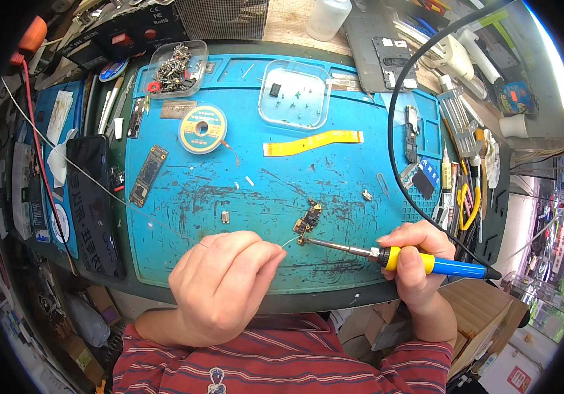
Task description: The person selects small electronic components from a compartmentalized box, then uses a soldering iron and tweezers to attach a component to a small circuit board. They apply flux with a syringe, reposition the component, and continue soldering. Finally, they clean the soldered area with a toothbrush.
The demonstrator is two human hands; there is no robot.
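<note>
My right hand (420, 259) is wrapped round the yellow and blue handle of a soldering iron (344, 248). Its metal tip points left and meets the lower end of a small dark circuit board (307, 220), which lies on the blue work mat (229, 190). Between the fingertips of my left hand (226, 282) is a thin solder wire (288, 242), its end reaching the board close to the iron's tip. More of a thin strand runs from behind my left hand toward the upper left. My fingers hide part of the wire.
Around the board lie a small metal connector (225, 217), a yellow-orange flex cable (313, 142), a wire spool (202, 129) and a longer circuit board (148, 175). Farther back stand a clear tray (327, 108) and a box of screws (193, 49). The iron's black cord (392, 131) arches at right.
</note>
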